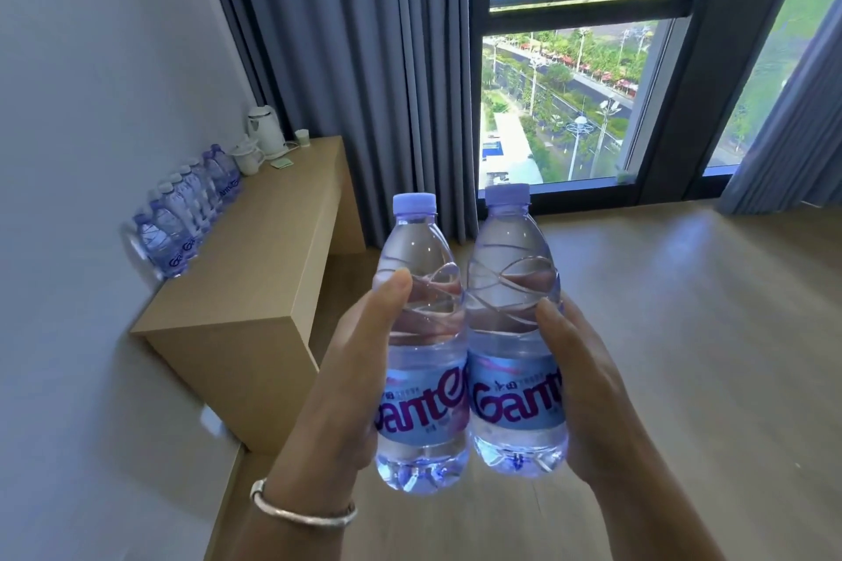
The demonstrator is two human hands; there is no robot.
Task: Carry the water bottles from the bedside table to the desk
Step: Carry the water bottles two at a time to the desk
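Note:
I hold two clear water bottles with pale purple caps and blue labels upright and side by side in front of me. My left hand [351, 360] grips the left bottle [421, 333]. The right bottle [515, 328] is gripped by my right hand [578, 383]. The two bottles touch each other. The light wooden desk [273, 260] stands against the left wall, ahead and to the left of my hands. A row of several matching water bottles [187, 210] lines the desk's wall side.
A white kettle [266, 130], a white teacup [248, 157] and a small cup [302, 138] stand at the desk's far end. Grey curtains [364, 59] hang beside a large window [560, 105]. Wooden floor [683, 333] stretches to the right.

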